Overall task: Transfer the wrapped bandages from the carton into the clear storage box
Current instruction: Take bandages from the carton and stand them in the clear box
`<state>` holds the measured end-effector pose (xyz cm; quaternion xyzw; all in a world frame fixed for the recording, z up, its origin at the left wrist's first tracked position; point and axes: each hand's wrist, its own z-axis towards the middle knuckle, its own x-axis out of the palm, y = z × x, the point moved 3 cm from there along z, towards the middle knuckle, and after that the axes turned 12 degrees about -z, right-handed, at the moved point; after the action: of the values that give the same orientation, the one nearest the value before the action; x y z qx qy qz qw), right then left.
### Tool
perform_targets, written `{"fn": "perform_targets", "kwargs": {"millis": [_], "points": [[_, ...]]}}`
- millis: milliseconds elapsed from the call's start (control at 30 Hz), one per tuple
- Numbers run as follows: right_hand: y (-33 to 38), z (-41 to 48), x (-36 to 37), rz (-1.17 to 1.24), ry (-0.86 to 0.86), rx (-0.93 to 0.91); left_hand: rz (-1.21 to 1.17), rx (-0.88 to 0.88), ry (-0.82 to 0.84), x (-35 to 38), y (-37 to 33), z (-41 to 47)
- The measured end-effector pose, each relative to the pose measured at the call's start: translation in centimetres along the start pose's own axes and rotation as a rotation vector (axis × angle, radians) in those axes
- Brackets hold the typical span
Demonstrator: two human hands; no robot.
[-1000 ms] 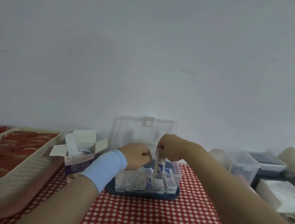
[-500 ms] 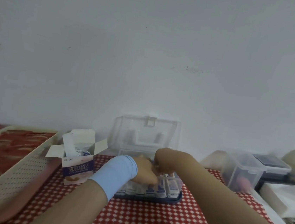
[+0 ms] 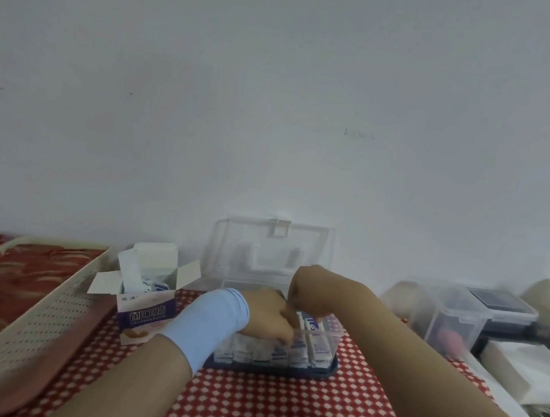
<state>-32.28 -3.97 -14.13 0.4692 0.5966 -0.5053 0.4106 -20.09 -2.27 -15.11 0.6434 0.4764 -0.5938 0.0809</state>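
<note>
Clear storage box point(image 3: 327, 334), mid-surface, lid open, nearly filled with upright wrapped bandages point(image 3: 298, 351). Left hand point(image 3: 266, 317) and right hand point(image 3: 312, 289) pressed among them; finger grip indiscernible. Few packets left in carton point(image 3: 146, 313), beside box toward left edge.

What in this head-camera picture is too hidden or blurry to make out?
- Fingertips of the left hand and right hand: buried in the clear plastic storage box, so any grip is unclear.
- Wrapped bandages in the box: the count is blocked by the hands.
- White-and-purple cardboard carton: its contents are mostly hidden by its walls.
- Clear lidded tub at right: blurred, pink item inside unidentifiable.
</note>
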Motion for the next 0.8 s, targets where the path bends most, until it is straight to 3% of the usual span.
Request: {"fn": "perform_targets", "kwargs": {"millis": [133,233,433,567,800], "points": [[-0.4,-1.2,-3.2,0.138,-0.098,-0.055,-0.125,0.046,-0.137,-3.1,1.2,-2.9],[0.5,-2.3,-5.6,0.293,-0.219,-0.101,-0.241,0.051,-0.338,-5.7,3.3,-5.9],[6.9,-2.7,-8.2,0.482,-0.36,-0.241,-0.3,-0.037,-0.681,-8.4,10.6,-10.7],[11.6,-1.5,-7.8,0.443,-0.398,-0.288,-0.219,-0.176,-0.732,-7.6,15.1,-11.9],[16.3,1.7,-6.3,0.338,-0.356,-0.261,-0.221,-0.147,-0.765,-6.4,18.6,-12.0]]}}
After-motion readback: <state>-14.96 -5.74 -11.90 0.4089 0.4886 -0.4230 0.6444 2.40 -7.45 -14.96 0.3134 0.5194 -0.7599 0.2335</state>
